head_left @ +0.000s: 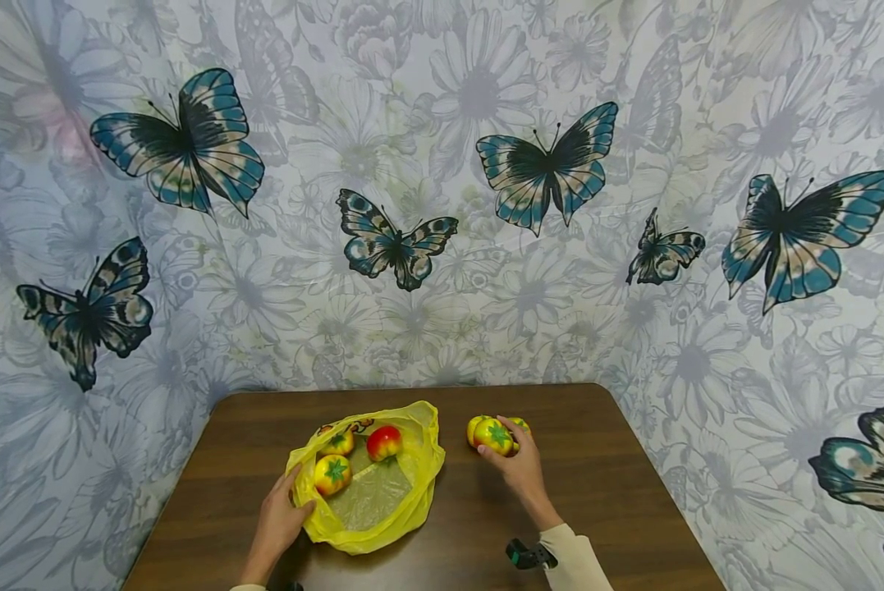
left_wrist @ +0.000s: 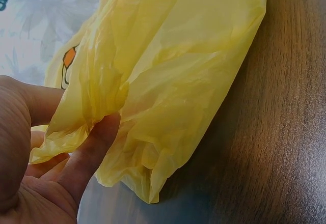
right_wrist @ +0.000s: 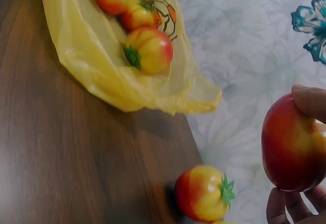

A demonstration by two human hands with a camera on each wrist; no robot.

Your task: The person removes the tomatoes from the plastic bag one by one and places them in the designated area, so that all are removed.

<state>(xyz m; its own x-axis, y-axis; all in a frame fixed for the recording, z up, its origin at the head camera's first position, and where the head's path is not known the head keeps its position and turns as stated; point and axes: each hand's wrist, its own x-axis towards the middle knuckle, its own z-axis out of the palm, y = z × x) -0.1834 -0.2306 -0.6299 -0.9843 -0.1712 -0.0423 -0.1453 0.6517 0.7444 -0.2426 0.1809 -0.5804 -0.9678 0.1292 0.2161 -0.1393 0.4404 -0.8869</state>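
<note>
A yellow plastic bag (head_left: 368,538) lies spread with its mouth up, and three red-and-yellow tomatoes with green leafy tops rest inside, one of them a redder tomato (head_left: 384,443). At the bag's left side, my left hand (head_left: 282,510) pinches the crumpled rim (left_wrist: 109,94) between thumb and fingers. Right of the bag, my right hand (head_left: 519,464) grips a tomato (right_wrist: 288,145) by its sides, thumb on one side and fingers on the other. Close behind the held one, another tomato (right_wrist: 201,193) sits on the table, with a yellow one (head_left: 521,425) beside it, partly hidden by the fingers.
The brown wooden table (head_left: 560,402) has its far edge close to a wall covering (head_left: 412,345) printed with flowers and butterflies. A dark strap with a small device (head_left: 530,555) is on my right wrist, beside a cream sleeve (head_left: 576,558).
</note>
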